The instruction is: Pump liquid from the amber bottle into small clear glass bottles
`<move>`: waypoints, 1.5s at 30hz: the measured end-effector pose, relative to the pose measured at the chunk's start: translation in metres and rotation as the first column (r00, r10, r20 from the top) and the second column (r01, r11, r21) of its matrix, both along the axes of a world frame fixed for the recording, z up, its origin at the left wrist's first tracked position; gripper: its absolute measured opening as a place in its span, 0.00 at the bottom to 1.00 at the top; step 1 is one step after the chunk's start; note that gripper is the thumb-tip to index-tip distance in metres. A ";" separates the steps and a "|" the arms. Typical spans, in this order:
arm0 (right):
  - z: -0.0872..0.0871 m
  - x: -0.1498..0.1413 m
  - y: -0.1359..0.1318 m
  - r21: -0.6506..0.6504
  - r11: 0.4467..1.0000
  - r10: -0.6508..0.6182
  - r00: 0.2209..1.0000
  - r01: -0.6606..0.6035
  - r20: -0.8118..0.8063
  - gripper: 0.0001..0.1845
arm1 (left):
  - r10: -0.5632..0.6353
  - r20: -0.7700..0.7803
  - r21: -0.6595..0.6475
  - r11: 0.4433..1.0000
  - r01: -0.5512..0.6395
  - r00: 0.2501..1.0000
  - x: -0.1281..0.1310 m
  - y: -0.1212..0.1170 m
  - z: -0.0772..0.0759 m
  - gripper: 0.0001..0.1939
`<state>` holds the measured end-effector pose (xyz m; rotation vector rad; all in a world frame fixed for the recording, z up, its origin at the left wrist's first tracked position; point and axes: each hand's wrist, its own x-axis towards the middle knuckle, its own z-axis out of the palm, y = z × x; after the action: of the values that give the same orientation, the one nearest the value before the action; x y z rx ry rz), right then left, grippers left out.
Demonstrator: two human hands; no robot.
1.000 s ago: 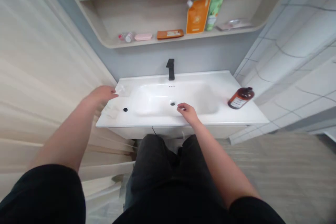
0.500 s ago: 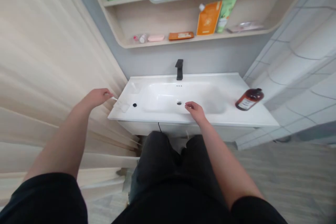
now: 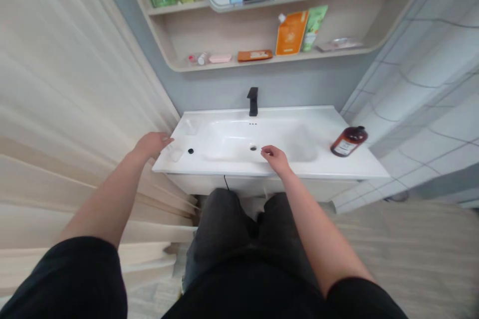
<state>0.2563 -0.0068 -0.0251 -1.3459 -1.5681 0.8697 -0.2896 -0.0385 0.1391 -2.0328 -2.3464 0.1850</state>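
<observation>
My left hand (image 3: 152,144) reaches over the left end of the white washbasin counter (image 3: 239,168). Its fingers are closed at the rim of a clear, see-through cup (image 3: 175,153), and whatever is in them is hidden. A second clear container (image 3: 191,127) sits behind that cup. To the cup's right is a small black round piece (image 3: 190,151). My right hand (image 3: 276,157) hovers over the front of the basin, right of the drain (image 3: 253,148). Its thumb and fingers are curled together; I cannot make out anything between them.
A black faucet (image 3: 253,101) rises behind the basin. On the counter's right end lies a tilted-looking brown bottle (image 3: 349,141). Above, a shelf (image 3: 224,66) holds an orange pouch (image 3: 292,34), a green tube (image 3: 314,28) and small items. A curtain (image 3: 75,84) hangs at left.
My left hand has moved right, to the clear cup. The thin white thing that stuck out of its fingers no longer shows clearly. My right hand has barely moved; the view shifted slightly.
</observation>
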 end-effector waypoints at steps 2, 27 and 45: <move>0.000 0.000 0.000 0.004 1.000 -0.008 1.000 0.008 -0.004 0.14 | 0.021 0.006 -0.046 0.999 -0.020 1.000 0.004 0.001 -0.012 0.31; 0.049 -0.051 -0.181 0.098 0.818 0.565 0.759 -0.566 -0.324 0.76 | -0.509 0.630 0.237 0.845 0.480 0.586 0.301 -0.177 0.009 0.33; 0.112 0.017 -0.217 0.141 0.914 0.382 0.924 -0.382 0.029 0.74 | -0.752 0.463 0.226 0.612 0.758 0.469 0.325 -0.183 0.050 0.09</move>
<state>0.2731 -0.2236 0.0867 -0.9497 -1.8928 0.9659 0.0351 -0.2210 0.1889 -3.2003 -1.2771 -0.4467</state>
